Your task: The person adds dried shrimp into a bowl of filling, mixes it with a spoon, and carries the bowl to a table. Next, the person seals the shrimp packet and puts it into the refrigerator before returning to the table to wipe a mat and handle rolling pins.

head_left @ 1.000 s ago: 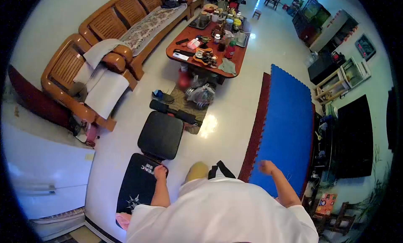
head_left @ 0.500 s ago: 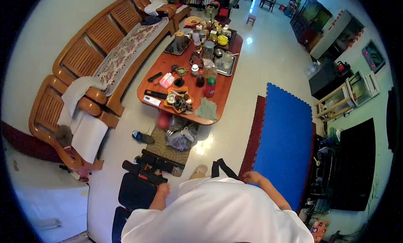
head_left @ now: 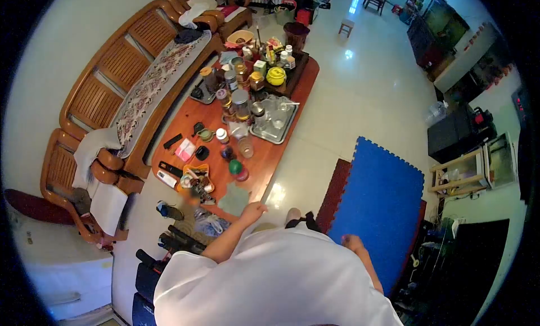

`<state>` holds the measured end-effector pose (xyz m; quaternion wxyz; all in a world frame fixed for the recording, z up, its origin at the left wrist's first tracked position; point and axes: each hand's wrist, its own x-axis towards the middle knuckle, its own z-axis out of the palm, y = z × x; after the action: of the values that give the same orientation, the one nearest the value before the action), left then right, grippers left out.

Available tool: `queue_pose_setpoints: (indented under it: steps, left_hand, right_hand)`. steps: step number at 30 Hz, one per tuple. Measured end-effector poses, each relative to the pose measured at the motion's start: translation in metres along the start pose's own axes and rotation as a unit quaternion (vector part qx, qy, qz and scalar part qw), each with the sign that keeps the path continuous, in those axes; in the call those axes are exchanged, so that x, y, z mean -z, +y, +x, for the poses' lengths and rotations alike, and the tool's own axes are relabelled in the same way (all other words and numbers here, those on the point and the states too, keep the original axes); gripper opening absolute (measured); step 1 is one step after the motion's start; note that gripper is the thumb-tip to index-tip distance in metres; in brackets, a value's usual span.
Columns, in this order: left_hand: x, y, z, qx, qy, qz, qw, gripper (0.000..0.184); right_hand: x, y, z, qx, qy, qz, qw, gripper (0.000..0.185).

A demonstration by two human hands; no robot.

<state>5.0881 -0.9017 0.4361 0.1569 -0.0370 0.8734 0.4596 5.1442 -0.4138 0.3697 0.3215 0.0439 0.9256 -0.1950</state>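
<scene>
My left hand (head_left: 254, 212) hangs in front of my white shirt (head_left: 281, 275), nearest to the grey-green cloth (head_left: 233, 199) on the table's near corner. Its fingers are loosely bent and apart, and I see nothing in them. Over the blue foam mat (head_left: 378, 191), my right hand (head_left: 352, 243) hangs low with its fingers loosely curled and no object visible in it. Black straps (head_left: 304, 220) show at my waist between the two hands. Below and left of my left arm lies black padded gear (head_left: 183, 239) on the floor.
The red-brown table (head_left: 270, 174) carries jars, bottles, a glass tray (head_left: 275, 120) and a yellow pot (head_left: 276, 76). A wooden sofa (head_left: 101, 73) runs along the left. At right are a black television (head_left: 478, 270) and a wooden-framed stand (head_left: 461, 171). A shoe (head_left: 169, 210) lies on the floor.
My left hand has risen from beside the black gear and swung forward right, towards the table corner. My right hand has moved slightly right, away from the straps. The view has shifted.
</scene>
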Motion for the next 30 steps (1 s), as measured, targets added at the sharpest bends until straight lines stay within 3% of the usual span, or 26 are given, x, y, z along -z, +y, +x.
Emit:
queue_pose_setpoints:
  steps: [1, 3, 5, 7, 9, 12, 14, 15, 17, 18, 19, 20, 21, 22, 24, 26, 27, 29, 30]
  left_hand:
    - [-0.002, 0.033, 0.029, -0.016, 0.016, 0.004, 1.0, 0.024]
    - [-0.003, 0.092, 0.075, -0.046, 0.039, -0.034, 0.998, 0.026]
    - [0.008, 0.145, 0.125, -0.052, 0.06, -0.075, 0.994, 0.028]
    - [0.018, 0.181, 0.166, -0.053, 0.05, -0.094, 0.993, 0.034]
    - [0.02, 0.198, 0.21, -0.042, 0.059, -0.086, 0.994, 0.037]
    - [0.026, 0.23, 0.291, -0.044, 0.061, -0.072, 0.995, 0.04]
    - [0.027, 0.254, 0.352, -0.01, 0.075, -0.065, 0.995, 0.036]
    - [0.027, 0.269, 0.379, -0.043, 0.112, -0.045, 0.992, 0.021]
    - [0.023, 0.306, 0.439, -0.04, 0.103, -0.04, 0.993, 0.016]
    - [0.025, 0.328, 0.473, -0.047, 0.097, -0.023, 0.994, 0.02]
    - [0.024, 0.351, 0.505, -0.08, 0.06, -0.009, 0.995, 0.035]
    - [0.018, 0.373, 0.54, -0.09, 0.048, -0.004, 0.995, 0.035]
    - [0.011, 0.392, 0.571, -0.171, 0.048, 0.039, 0.983, 0.036]
    - [0.003, 0.411, 0.607, -0.25, 0.048, 0.079, 0.964, 0.038]
    - [-0.017, 0.451, 0.678, -0.25, -0.014, 0.06, 0.966, 0.044]
    - [-0.034, 0.499, 0.742, -0.344, -0.016, -0.009, 0.939, 0.029]
    - [-0.045, 0.52, 0.776, -0.349, -0.018, -0.004, 0.937, 0.029]
    - [-0.058, 0.56, 0.838, -0.204, -0.204, -0.163, 0.943, 0.018]
    - [-0.065, 0.579, 0.862, -0.208, -0.194, -0.162, 0.945, 0.018]
  right_hand:
    - [0.063, -0.05, 0.008, 0.034, 0.023, -0.056, 0.998, 0.026]
    - [0.134, -0.088, 0.049, 0.102, 0.057, -0.014, 0.993, 0.024]
    - [0.183, -0.114, 0.112, 0.271, 0.146, 0.093, 0.947, 0.024]
    - [0.231, -0.156, 0.178, 0.304, 0.135, 0.124, 0.935, 0.026]
    - [0.309, -0.223, 0.201, 0.274, 0.029, 0.16, 0.948, 0.028]
    - [0.377, -0.268, 0.264, 0.276, 0.007, 0.166, 0.947, 0.029]
    - [0.428, -0.286, 0.294, 0.335, 0.05, 0.14, 0.93, 0.031]
    - [0.451, -0.288, 0.302, 0.329, 0.055, 0.102, 0.937, 0.034]
    - [0.487, -0.267, 0.33, 0.338, 0.093, 0.074, 0.934, 0.033]
    - [0.51, -0.253, 0.347, 0.33, 0.102, 0.078, 0.935, 0.033]
    - [0.533, -0.235, 0.364, 0.32, 0.129, 0.048, 0.937, 0.028]
    - [0.557, -0.217, 0.38, 0.309, 0.156, 0.019, 0.938, 0.022]
    - [0.578, -0.201, 0.391, 0.316, 0.188, 0.156, 0.917, 0.009]
    - [0.603, -0.192, 0.406, 0.309, 0.199, 0.162, 0.916, 0.009]
    - [0.649, -0.171, 0.439, 0.314, 0.297, 0.232, 0.872, 0.019]
    - [0.693, -0.123, 0.482, 0.285, 0.348, 0.269, 0.852, 0.017]
    - [0.715, -0.104, 0.503, 0.261, 0.387, 0.303, 0.83, 0.016]
    - [0.755, -0.082, 0.54, 0.244, 0.366, 0.349, 0.827, 0.014]
    - [0.782, -0.071, 0.558, 0.227, 0.333, 0.389, 0.828, 0.012]
